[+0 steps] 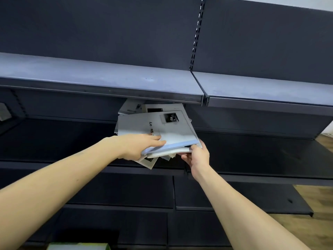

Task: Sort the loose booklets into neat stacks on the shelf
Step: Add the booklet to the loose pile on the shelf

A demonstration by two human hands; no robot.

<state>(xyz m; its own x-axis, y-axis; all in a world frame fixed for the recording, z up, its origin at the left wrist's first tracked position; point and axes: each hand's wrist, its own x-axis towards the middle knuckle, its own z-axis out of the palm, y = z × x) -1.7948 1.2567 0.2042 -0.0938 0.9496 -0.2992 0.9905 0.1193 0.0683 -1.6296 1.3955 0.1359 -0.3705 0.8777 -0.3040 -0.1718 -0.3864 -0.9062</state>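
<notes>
A messy pile of pale grey booklets (167, 129) lies on the dark middle shelf (252, 156), under the upper shelf. The top booklet shows a small black-and-white photo and black lettering. My left hand (138, 145) grips the pile's near left corner, fingers flat on the top cover and thumb beneath. My right hand (197, 156) holds the near right corner from below, fingers curled under the edges. Several booklets stick out askew beneath the pile (149, 162). The far end of the pile is hidden by the upper shelf.
The upper shelf (100, 82) juts out just above the pile, with a slotted upright (197, 33) behind it. Lower dark shelves (234, 199) step out below. A pale green-edged object (77, 247) sits at the bottom edge. Wooden floor (320, 204) shows at the right.
</notes>
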